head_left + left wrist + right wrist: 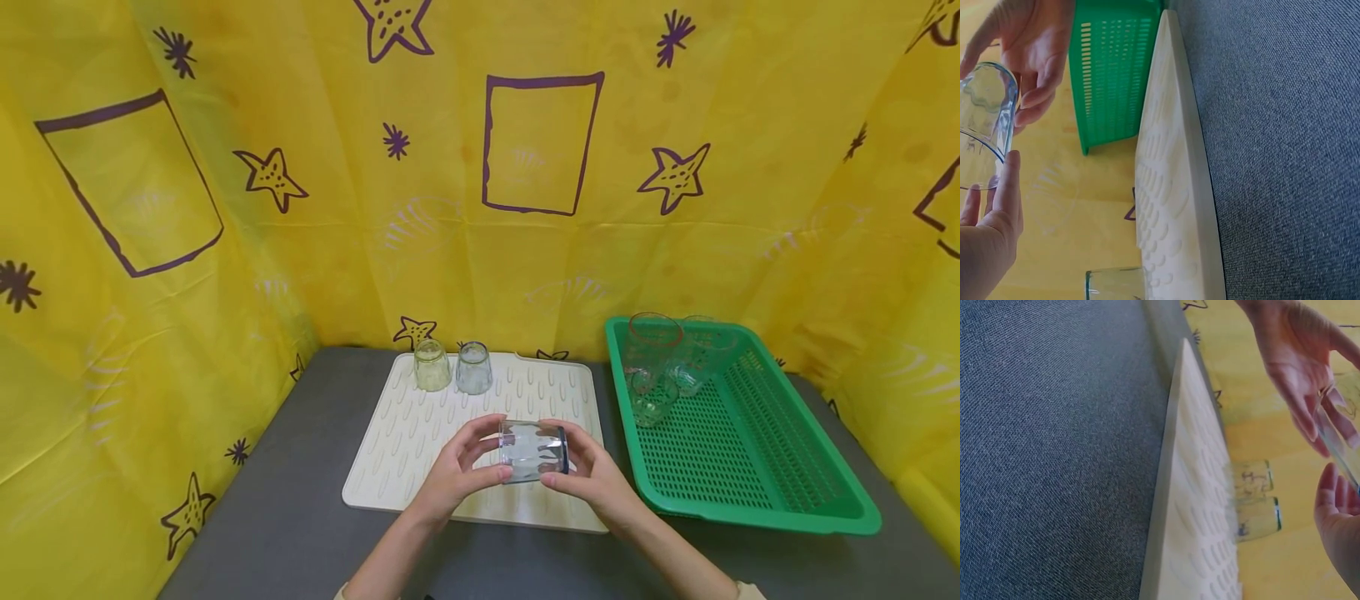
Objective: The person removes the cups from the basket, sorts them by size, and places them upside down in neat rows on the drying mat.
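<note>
A clear glass tumbler (528, 452) is held on its side above the front part of a white drying mat (393, 450). My left hand (456, 473) grips its left end between thumb and fingers. At the right end, where a dark bluish edge shows, my right hand (597, 477) pinches it the same way. In the left wrist view, the tumbler (985, 119) is partly cut off by the frame's edge. Two more tumblers, one greenish (432, 367) and one bluish (474, 369), stand side by side at the mat's back left.
To the right of the mat sits a green perforated basket (757, 517). Several clear glasses lean together in its back left corner, including a tall one with a reddish rim (655, 331). Dark grey cloth (277, 500) covers the table, and a yellow patterned curtain (450, 250) surrounds it.
</note>
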`<act>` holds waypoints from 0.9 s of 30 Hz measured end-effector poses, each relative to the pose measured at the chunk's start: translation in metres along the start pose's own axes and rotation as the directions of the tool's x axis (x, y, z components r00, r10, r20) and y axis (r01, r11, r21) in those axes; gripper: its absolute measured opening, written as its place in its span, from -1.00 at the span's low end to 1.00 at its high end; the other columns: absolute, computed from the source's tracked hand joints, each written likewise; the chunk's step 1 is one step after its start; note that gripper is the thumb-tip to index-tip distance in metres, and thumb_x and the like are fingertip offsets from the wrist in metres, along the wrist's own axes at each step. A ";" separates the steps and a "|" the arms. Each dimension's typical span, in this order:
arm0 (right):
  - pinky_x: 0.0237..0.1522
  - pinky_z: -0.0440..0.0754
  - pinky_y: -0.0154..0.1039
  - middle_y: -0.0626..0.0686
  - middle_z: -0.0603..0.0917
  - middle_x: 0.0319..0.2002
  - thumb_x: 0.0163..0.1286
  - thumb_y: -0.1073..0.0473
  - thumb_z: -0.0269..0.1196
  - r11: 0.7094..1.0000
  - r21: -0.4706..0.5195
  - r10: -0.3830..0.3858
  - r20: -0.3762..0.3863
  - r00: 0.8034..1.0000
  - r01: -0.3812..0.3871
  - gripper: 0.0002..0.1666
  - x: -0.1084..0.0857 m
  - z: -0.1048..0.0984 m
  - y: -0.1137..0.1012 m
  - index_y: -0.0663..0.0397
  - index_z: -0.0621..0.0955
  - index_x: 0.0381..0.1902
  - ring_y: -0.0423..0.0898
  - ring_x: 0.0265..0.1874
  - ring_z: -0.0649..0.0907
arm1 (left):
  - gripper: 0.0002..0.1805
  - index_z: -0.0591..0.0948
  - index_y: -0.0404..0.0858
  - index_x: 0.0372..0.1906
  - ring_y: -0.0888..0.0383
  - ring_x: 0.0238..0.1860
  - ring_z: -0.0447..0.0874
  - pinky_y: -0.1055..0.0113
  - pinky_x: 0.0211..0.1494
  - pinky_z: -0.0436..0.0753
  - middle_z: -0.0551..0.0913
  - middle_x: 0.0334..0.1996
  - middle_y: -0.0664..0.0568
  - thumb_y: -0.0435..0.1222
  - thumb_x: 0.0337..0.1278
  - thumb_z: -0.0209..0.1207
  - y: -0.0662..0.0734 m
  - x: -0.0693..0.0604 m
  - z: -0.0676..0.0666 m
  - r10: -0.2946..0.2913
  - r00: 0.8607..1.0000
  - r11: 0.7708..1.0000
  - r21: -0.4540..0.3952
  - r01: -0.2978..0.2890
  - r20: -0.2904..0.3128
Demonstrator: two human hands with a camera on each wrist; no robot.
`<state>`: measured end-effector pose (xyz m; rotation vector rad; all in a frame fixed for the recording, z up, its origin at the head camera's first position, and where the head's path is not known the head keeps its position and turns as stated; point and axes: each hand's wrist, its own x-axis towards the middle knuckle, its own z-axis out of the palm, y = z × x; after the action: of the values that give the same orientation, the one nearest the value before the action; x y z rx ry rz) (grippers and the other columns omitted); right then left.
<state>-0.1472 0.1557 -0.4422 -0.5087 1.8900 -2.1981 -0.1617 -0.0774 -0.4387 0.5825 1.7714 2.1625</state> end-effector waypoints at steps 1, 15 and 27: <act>-0.02 0.62 -0.25 0.20 0.44 0.15 0.23 0.42 0.32 1.000 0.004 0.003 -0.002 1.000 -0.003 -0.22 0.000 0.000 0.000 0.30 0.27 0.36 -0.11 0.06 0.56 | -0.23 0.25 -0.38 0.39 -0.04 0.28 0.37 0.23 0.07 0.60 0.36 0.31 -0.16 -0.36 0.09 0.33 0.000 0.000 0.000 -0.001 1.000 1.000 0.003 0.001 0.002; 0.04 0.60 -0.25 0.22 0.43 0.20 0.25 0.40 0.31 0.999 0.027 0.040 -0.043 0.998 -0.039 -0.23 0.004 0.002 0.006 0.30 0.26 0.37 -0.09 0.12 0.53 | -0.30 0.30 -0.28 0.38 -0.11 0.31 0.34 0.20 0.16 0.56 0.36 0.32 -0.22 -0.34 0.15 0.30 0.000 -0.001 -0.006 -0.008 1.000 0.999 0.045 0.007 0.012; 0.05 0.56 -0.27 0.22 0.46 0.20 0.23 0.32 0.36 0.994 0.034 0.109 -0.127 0.986 -0.106 -0.18 0.016 0.006 0.005 0.27 0.26 0.38 -0.02 0.10 0.52 | -0.24 0.28 -0.27 0.39 -0.15 0.33 0.34 0.09 0.26 0.48 0.38 0.32 -0.17 -0.39 0.09 0.34 -0.003 -0.014 -0.029 0.001 0.999 0.982 0.188 0.009 -0.050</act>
<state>-0.1603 0.1433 -0.4447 -0.2596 1.8985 -2.2313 -0.1628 -0.1081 -0.4483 0.5722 2.0164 2.0371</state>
